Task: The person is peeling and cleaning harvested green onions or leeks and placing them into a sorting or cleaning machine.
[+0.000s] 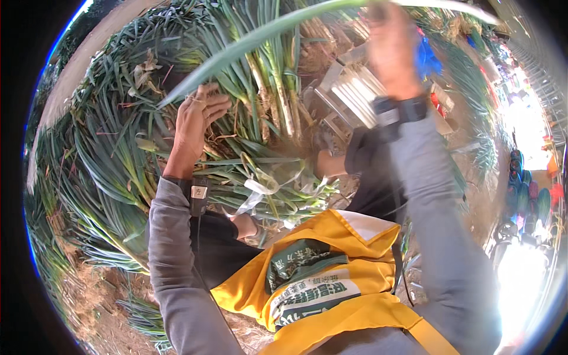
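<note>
In my right hand (393,50), raised at the upper right and blurred by motion, is a long green onion (254,39). Its green leaf arcs leftward across the top of the view, and its pale end reaches right past the fist. The leaf tip comes close to my left hand (200,115), and I cannot tell whether they touch. The left fingers are loosely bent and apart, with nothing visible in them, over a heap of green onions (112,160). Beyond that hand, more green onions (278,89) lie with their pale stalks toward me.
A pale slatted crate or stool (358,89) stands beyond my knees, with a blue bag (427,59) beside it. Trimmed green onions with a clear plastic strip (260,186) lie before me. Another row of green onions (473,100) runs along the right. My yellow apron (331,236) covers my lap.
</note>
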A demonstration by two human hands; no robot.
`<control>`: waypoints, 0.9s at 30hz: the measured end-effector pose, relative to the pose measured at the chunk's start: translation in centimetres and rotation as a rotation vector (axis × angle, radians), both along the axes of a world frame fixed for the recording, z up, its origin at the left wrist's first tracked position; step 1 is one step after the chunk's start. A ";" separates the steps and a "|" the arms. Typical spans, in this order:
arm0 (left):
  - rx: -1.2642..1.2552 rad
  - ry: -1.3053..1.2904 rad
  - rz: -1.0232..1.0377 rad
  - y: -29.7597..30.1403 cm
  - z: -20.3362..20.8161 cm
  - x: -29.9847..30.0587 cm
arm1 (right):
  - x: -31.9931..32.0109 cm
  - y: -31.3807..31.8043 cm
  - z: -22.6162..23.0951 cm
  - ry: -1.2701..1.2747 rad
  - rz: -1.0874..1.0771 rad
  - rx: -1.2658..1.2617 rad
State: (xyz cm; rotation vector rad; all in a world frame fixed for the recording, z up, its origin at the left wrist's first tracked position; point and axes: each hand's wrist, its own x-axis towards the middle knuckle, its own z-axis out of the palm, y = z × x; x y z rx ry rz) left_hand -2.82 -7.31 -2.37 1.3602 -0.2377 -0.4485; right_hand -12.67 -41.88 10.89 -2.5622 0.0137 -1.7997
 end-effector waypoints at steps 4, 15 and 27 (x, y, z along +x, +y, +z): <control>0.594 -0.280 -0.457 -0.7 -4.7 -0.5 | -6.9 -13.3 7.0 -0.181 0.237 0.608; 1.236 -0.611 -1.200 -2.4 -9.4 -6.2 | -17.8 -25.9 1.9 1.043 -0.595 -0.025; 1.341 -0.978 -0.806 -4.2 -1.5 -6.9 | -16.3 -27.6 -26.8 0.924 0.238 0.463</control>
